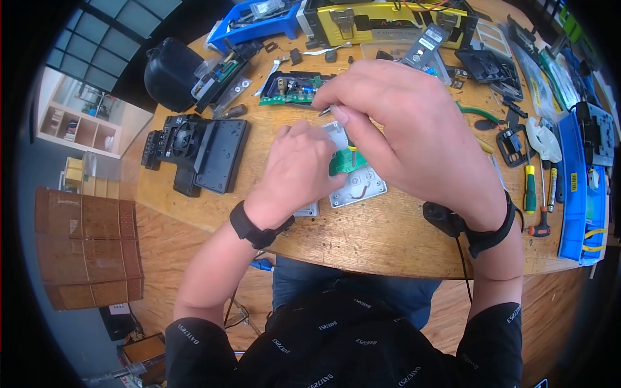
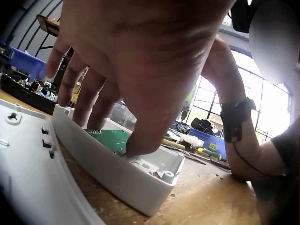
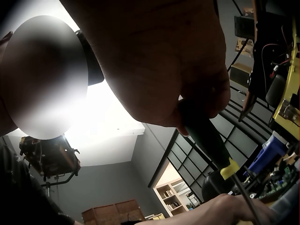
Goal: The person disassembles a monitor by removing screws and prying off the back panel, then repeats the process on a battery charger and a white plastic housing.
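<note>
My right hand (image 1: 411,126) grips a screwdriver (image 3: 208,138) with a dark green handle and a yellow collar. Its shaft points down at a green circuit board (image 1: 346,163) in a light grey plastic case (image 1: 359,189). A small dark metal tip shows by the right fingertips in the head view. My left hand (image 1: 297,161) spans the board, holding it with the thumb at one end and the fingers at the other, as the left wrist view shows. Beside the case lies a second grey shell (image 2: 37,164), mostly hidden under the left hand in the head view.
Behind the hands lies an opened device with a green board (image 1: 294,90). A black desk-phone-like unit (image 1: 200,152) stands left. At right are a green-yellow screwdriver (image 1: 530,187), a blue tray (image 1: 572,213) and a black corded device (image 1: 443,220); a yellow case (image 1: 388,26) stands at the back.
</note>
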### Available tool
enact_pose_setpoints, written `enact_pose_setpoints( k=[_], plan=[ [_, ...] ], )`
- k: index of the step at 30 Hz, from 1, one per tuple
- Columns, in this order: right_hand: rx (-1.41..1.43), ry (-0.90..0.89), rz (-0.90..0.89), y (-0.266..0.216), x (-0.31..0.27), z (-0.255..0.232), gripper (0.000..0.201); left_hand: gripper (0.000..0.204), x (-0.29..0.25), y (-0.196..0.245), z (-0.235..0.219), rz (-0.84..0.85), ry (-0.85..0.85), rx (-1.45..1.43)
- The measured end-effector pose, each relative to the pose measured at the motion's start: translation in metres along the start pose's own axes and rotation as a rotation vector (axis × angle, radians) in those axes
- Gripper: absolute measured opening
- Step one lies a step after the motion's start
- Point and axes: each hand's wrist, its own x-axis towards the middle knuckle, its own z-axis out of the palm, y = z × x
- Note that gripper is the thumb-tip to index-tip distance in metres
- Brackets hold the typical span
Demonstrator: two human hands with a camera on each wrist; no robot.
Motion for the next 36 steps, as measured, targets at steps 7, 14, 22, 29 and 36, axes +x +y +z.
enact_pose_setpoints(
  k=[7,14,22,29,36],
  plan=[
    [-0.005,-0.003,-0.003,0.0,0.0,-0.001,0.013,0.029,0.002,-0.004,0.011,-0.036,0.002,0.037],
    [-0.019,-0.008,0.002,-0.001,0.0,-0.002,0.012,0.029,0.003,-0.007,0.013,-0.058,-0.043,-0.011],
    [0.073,0.045,-0.007,0.002,0.001,-0.003,0.014,0.062,-0.054,-0.023,-0.032,-0.37,-0.029,0.005],
    [0.004,-0.036,0.057,0.0,0.002,-0.009,0.014,0.098,-0.077,0.001,-0.013,-0.557,-0.173,-0.023],
    [0.011,-0.027,0.038,-0.002,0.002,-0.01,0.013,0.093,-0.077,0.003,0.006,-0.566,-0.138,-0.008]
  ],
)
